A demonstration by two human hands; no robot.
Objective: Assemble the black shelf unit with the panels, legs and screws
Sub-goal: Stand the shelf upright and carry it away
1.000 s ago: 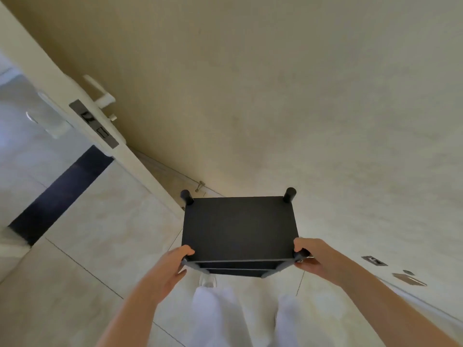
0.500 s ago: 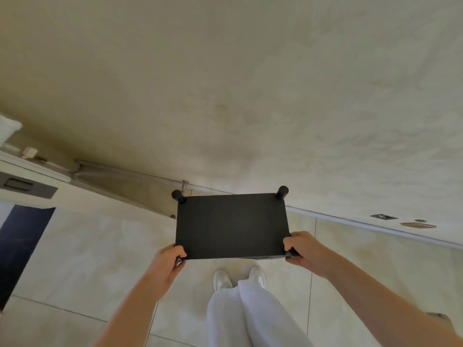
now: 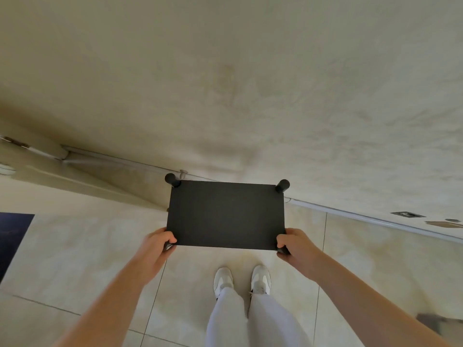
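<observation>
We see the left hand (image 3: 160, 242) curled round the near left corner of the black shelf unit (image 3: 225, 214), fingers wrapped over the panel's edge with a short dark stub showing just under them. The right hand (image 3: 292, 242) grips the near right corner the same way, and another dark stub peeks out below its knuckles. Between the two hands the unit hangs in the air at the middle of the frame. Its broad flat panel faces us, and its long axis runs left to right across the picture. Two round black legs stick out from the far corners, the left leg (image 3: 171, 179) and the right leg (image 3: 282, 185), both pointing away from us toward the cream wall (image 3: 225, 83). We cannot tell what lies under the panel, since its face hides the rest. Below it, toward the bottom of the frame, stand a pair of white shoes (image 3: 241, 280) and pale trousers (image 3: 250, 321) on beige floor tiles (image 3: 87, 246). A grey skirting strip (image 3: 363, 217) runs along the foot of the wall at the right, and a dark mat (image 3: 12, 236) sits at the left edge.
</observation>
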